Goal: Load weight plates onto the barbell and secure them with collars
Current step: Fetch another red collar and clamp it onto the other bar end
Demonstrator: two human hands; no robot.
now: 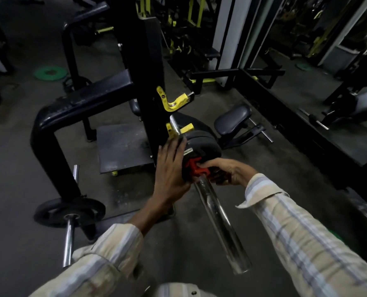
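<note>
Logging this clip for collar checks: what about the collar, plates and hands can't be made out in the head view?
- Red collar: partly covered by both hands, so whether it is clamped shut cannot be told.
- Black plates: their count is unclear; the left hand hides the near face, and the label is too small to read.
- Right hand: its fingertips are hidden behind the collar.
- Barbell: the far end is hidden behind the plates and rack.

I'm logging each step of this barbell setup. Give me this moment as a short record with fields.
barbell sleeve: chrome, end points toward the camera
weight plates: black, already on the sleeve
collar: red, on the sleeve against the plates
left hand: open, flat against the plate face
right hand: gripping the collar
rack hook: yellow, on the upright behind
spare plate: black, on a storage peg at lower left
</note>
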